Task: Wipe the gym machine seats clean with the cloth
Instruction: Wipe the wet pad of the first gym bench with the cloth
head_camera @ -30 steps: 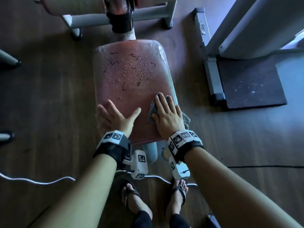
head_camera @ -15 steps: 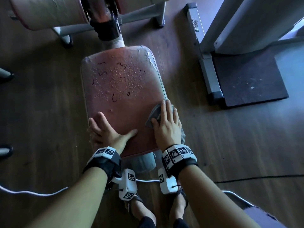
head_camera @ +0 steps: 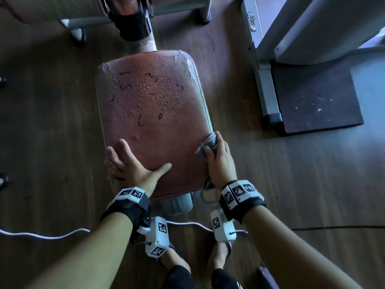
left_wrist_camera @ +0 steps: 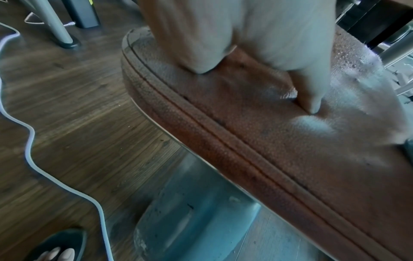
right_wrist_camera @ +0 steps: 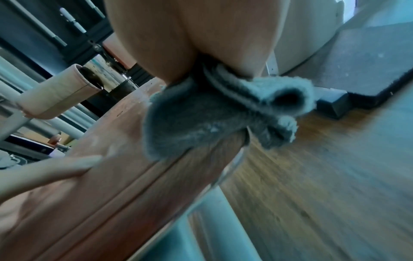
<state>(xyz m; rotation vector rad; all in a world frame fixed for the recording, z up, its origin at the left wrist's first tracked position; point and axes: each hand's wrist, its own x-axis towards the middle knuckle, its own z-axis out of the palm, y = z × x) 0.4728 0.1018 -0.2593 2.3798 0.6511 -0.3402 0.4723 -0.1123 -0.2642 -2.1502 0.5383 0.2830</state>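
A red padded seat (head_camera: pixel 154 113) carries water droplets and black scribbles on its far half. My left hand (head_camera: pixel 133 165) lies flat on the seat's near left corner, fingers spread, thumb pointing right; the left wrist view shows the thumb (left_wrist_camera: pixel 308 91) pressing into the seat's padding (left_wrist_camera: pixel 268 141). My right hand (head_camera: pixel 220 161) grips a bunched grey cloth (head_camera: pixel 208 142) at the seat's right edge. In the right wrist view the cloth (right_wrist_camera: pixel 212 120) bulges from under the palm and hangs over the seat's rim (right_wrist_camera: pixel 111 185).
A grey post (head_camera: pixel 179 203) holds the seat up. A white cable (head_camera: pixel 41 236) snakes over the wooden floor by my sandalled feet (head_camera: pixel 175 259). A grey machine frame (head_camera: pixel 264 80) and dark mat (head_camera: pixel 312 97) stand at right. More machine legs (head_camera: pixel 77 34) are beyond the seat.
My right hand has slid the cloth rightward from the seat's top to its right edge, and the cloth is more bunched. My left hand has stayed on the near left corner.
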